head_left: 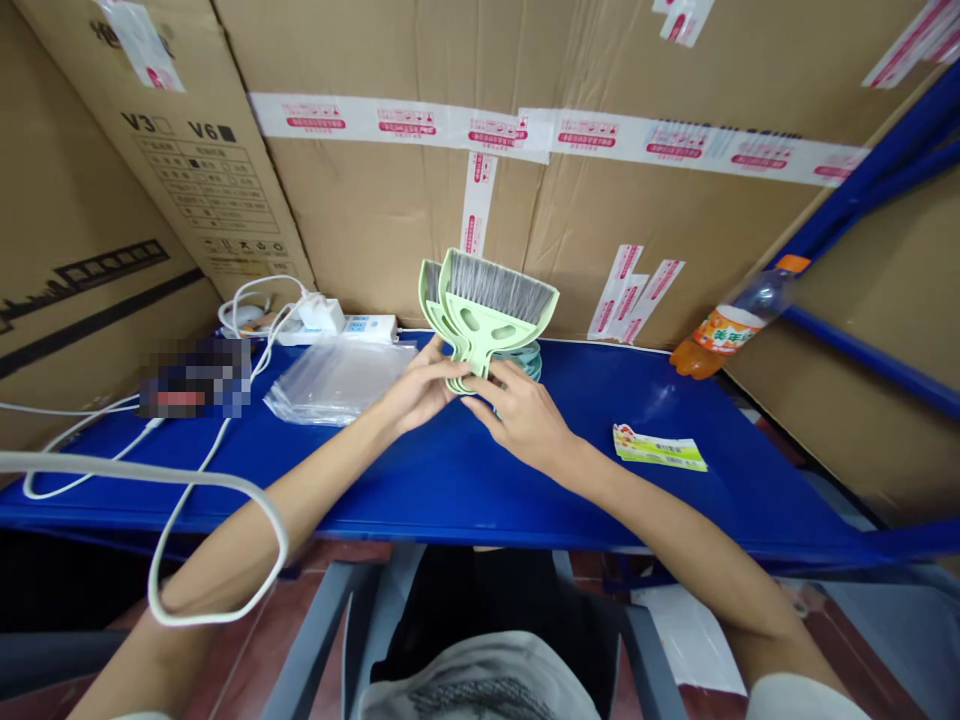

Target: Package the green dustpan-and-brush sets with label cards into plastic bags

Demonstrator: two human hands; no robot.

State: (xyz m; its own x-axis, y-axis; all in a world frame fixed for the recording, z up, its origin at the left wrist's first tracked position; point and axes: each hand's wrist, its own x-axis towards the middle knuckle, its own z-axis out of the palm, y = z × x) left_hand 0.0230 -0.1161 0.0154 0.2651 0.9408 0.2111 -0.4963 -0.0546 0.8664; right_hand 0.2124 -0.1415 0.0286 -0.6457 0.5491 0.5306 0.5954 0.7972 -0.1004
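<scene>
Above the middle of the blue table, several pale green hand brushes and small dustpans point(504, 290) are held upright in a nested bunch, grey bristles facing up. Around the handles at the left closes my left hand point(427, 385). My right hand point(521, 412) is closed on the same handles from the right, its thumb and fingers at their lower ends. A stack of teal pieces point(531, 362) lies on the table just behind, partly hidden by the green bunch and my right hand. Clear plastic bags point(337, 378) lie flat beside my left forearm.
A white power strip point(371, 327) and cables run along the left, one cable point(274, 520) looping over my left forearm. An orange drink bottle point(731, 325) leans at the right rear. Yellow-green labels point(660, 449) lie on the blue table point(465, 500). Cardboard point(375, 210) walls the back.
</scene>
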